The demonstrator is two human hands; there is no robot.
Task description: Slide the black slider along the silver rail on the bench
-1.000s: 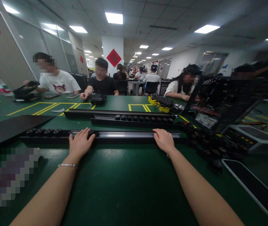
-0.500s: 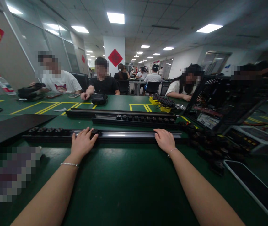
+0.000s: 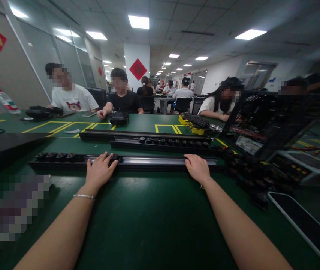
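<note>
- Long black rail [image 3: 160,162] — lies crosswise on the green surface [image 3: 154,217], near edge.
- Left hand [image 3: 99,172]: fingers spread, resting on a black socket module [image 3: 112,157] seated in the rail.
- Right hand [image 3: 197,168]: fingers together, pressing the rail's bare part.
- Progress: modules [image 3: 56,156] fill the left end; the silver middle and right stretch stand unfilled.
- Two more rails [image 3: 160,140] behind.

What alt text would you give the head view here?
Both hands rest on a long black socket rail lying across a green table: left hand by its sockets, right hand farther along. Two similar rails lie behind; other people sit opposite.
</note>
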